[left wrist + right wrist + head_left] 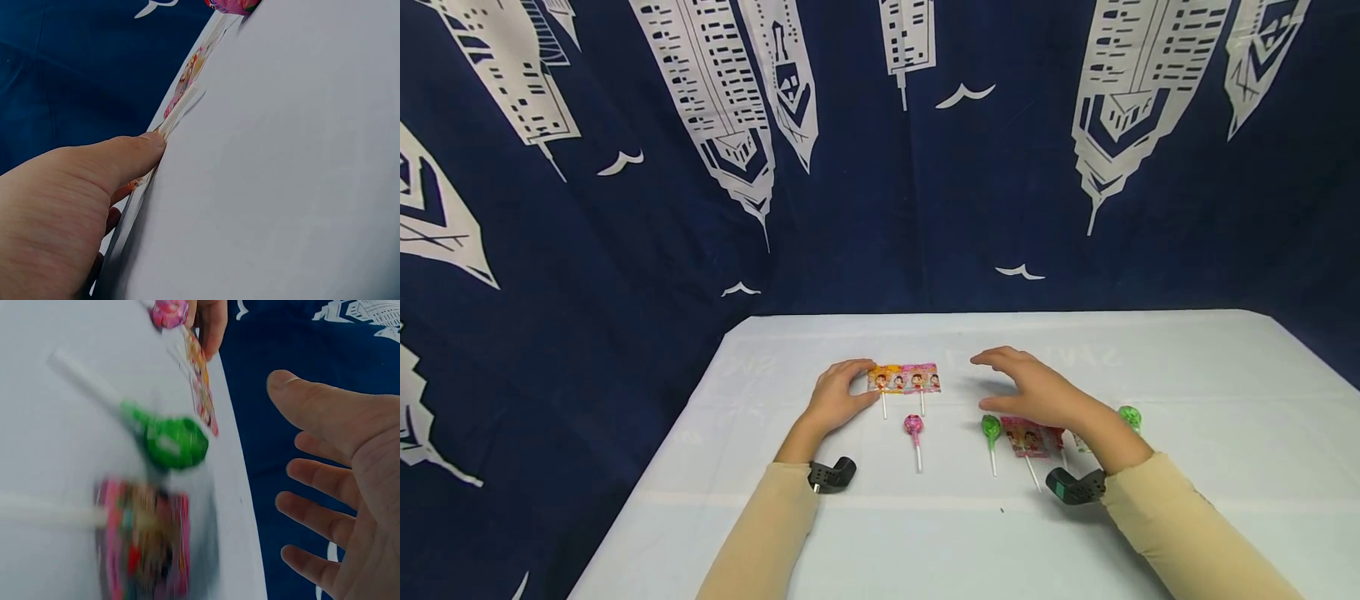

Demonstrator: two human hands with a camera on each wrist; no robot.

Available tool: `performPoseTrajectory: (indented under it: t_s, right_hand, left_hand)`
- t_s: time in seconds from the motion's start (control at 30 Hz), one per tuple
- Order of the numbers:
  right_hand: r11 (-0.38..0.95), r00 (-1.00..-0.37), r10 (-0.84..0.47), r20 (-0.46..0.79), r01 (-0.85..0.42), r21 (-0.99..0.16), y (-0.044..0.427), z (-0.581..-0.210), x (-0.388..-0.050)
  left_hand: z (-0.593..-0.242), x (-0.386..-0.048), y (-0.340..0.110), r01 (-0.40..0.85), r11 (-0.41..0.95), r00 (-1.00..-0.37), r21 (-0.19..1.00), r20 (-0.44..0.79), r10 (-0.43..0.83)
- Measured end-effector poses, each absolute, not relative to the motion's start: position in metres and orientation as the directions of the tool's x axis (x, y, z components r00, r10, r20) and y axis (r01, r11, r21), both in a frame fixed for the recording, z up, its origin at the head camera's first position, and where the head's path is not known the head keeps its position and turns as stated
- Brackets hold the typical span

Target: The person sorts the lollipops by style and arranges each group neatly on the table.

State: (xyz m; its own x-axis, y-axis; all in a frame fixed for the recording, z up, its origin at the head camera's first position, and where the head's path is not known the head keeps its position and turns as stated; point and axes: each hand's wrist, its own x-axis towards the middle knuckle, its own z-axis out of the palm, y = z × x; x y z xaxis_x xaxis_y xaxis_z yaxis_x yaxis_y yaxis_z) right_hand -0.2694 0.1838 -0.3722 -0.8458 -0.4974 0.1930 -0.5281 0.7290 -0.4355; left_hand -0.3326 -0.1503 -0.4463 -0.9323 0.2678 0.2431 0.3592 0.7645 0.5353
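Two flat-wrapped lollipops lie side by side, one orange-yellow (pixel 885 379) and one pink (pixel 922 377), sticks toward me. My left hand (pixel 837 398) holds the orange-yellow one at its left end, thumb at the near edge and fingers at the far edge. In the left wrist view the thumb (pixel 128 159) partly covers it. A round pink lollipop (pixel 913 425) lies nearer to me. Fingers spread, my right hand (pixel 1037 390) hovers over the table with nothing in its grasp. Beneath and beside it are a round green lollipop (pixel 991 427) and a flat red-pink one (pixel 1026 438).
Partly hidden behind the right forearm are a red lollipop (pixel 1057 437), a green-and-white wrapper (pixel 1082 444) and another round green lollipop (pixel 1131 416). Everything lies on a white-covered table (pixel 925 533). A dark blue curtain (pixel 880 217) with white building prints hangs behind.
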Motion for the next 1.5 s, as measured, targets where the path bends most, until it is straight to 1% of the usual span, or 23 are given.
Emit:
performPoseTrajectory:
  t_s: [0.2, 0.37, 0.43, 0.6, 0.97, 1.23, 1.5]
  right_hand:
    - [0.752, -0.854, -0.501, 0.141, -0.51, -0.418, 0.208, -0.375, -0.252]
    - [0.791, -0.859, -0.492, 0.145, -0.51, -0.338, 0.22, -0.38, -0.243]
    - [0.797, -0.861, -0.488, 0.145, -0.507, -0.327, 0.224, -0.383, -0.241]
    - [0.783, -0.856, -0.5, 0.132, -0.512, -0.353, 0.23, -0.389, -0.236]
    - [0.771, -0.841, -0.53, 0.106, -0.53, -0.353, 0.231, -0.398, -0.238]
    - [0.757, -0.813, -0.556, 0.176, -0.582, -0.297, 0.229, -0.404, -0.24]
    - [0.755, -0.817, -0.546, 0.187, -0.576, -0.312, 0.233, -0.407, -0.239]
  left_hand:
    - [-0.448, -0.334, -0.15, 0.354, 0.768, -0.935, 0.533, 0.231, 0.27]
    - [-0.448, -0.334, -0.151, 0.352, 0.768, -0.936, 0.535, 0.224, 0.273]
    - [-0.447, -0.333, -0.151, 0.352, 0.765, -0.936, 0.54, 0.225, 0.272]
    - [-0.447, -0.331, -0.153, 0.351, 0.757, -0.936, 0.552, 0.226, 0.269]
    - [-0.445, -0.332, -0.153, 0.359, 0.759, -0.933, 0.543, 0.226, 0.279]
    - [-0.443, -0.331, -0.154, 0.34, 0.764, -0.94, 0.548, 0.216, 0.263]
    - [-0.446, -0.333, -0.151, 0.355, 0.756, -0.935, 0.549, 0.224, 0.276]
